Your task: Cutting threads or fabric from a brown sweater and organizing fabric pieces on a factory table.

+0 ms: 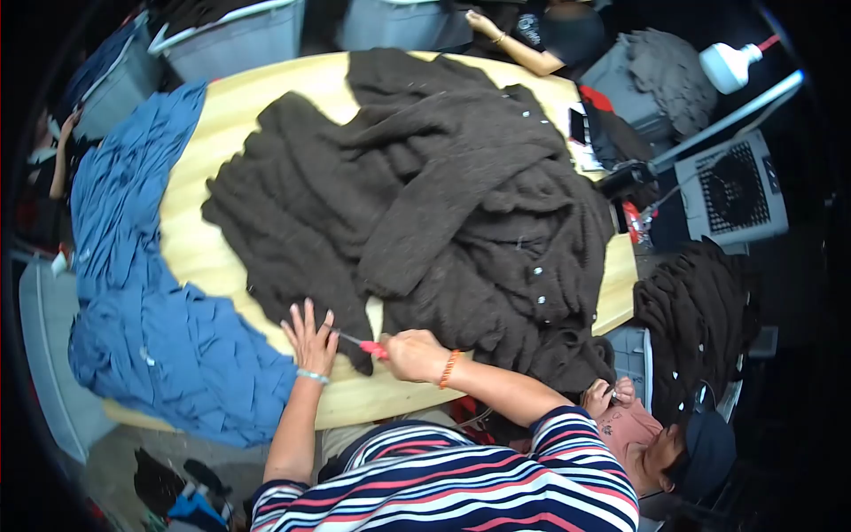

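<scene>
A large pile of dark brown knit garments [425,186] with several small pale buttons covers the middle and right of the table. My left hand [312,341] lies flat on the near left part of the knit, fingers spread. In my right hand [415,356], closed around its red handle, is a slim tool [374,349] with a thin metal shaft. The shaft points left and reaches to the fingers of my left hand, over the dark cloth. Whether the tool is scissors or a seam ripper, I cannot tell.
Blue garments [164,328] heap along the left edge of the wooden table [199,253]. Grey bins [235,44] stand beyond it. Another person sits at right, hands [610,395] at the dark knit. A lamp [727,69] and phone [579,125] are at far right.
</scene>
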Motion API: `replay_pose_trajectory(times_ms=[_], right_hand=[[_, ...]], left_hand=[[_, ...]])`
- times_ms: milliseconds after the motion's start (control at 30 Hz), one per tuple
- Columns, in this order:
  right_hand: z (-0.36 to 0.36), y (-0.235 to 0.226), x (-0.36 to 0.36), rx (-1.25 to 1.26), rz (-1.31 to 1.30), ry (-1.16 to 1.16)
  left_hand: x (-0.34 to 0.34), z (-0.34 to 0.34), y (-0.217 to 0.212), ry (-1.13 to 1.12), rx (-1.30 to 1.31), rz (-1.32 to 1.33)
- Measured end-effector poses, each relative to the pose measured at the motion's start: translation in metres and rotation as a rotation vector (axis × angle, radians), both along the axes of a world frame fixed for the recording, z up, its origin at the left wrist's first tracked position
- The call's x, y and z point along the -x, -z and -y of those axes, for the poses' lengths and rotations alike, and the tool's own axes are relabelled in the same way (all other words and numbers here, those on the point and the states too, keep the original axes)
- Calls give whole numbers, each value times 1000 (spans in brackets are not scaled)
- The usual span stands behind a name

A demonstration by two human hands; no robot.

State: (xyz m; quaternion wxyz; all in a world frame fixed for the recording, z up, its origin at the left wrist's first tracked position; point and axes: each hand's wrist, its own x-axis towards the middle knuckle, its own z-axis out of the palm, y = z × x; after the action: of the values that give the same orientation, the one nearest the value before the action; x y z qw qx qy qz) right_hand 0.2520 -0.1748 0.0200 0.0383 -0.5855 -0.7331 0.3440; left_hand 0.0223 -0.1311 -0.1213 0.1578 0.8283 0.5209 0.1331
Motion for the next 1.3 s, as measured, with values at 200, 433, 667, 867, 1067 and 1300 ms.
replay_pose_trajectory(times_ms=[200, 433, 667, 867, 1067, 1300], right_hand=[[-35, 18, 21, -93, -35, -3], [19, -19, -22, 195, 54, -3], [19, -32, -30, 30, 15, 100], [13, -34, -24, 108, 105, 16], [22, -32, -21, 120, 186, -119], [20, -33, -13, 193, 173, -227]], left_hand=[[-1, 4, 12, -38, 32, 63], [6, 0, 6, -17, -48, 77], [11, 0, -28, -88, -39, 232], [1, -4, -25, -43, 4, 72], [3, -4, -3, 23, 45, 15], [4, -5, -7, 59, 161, -101]])
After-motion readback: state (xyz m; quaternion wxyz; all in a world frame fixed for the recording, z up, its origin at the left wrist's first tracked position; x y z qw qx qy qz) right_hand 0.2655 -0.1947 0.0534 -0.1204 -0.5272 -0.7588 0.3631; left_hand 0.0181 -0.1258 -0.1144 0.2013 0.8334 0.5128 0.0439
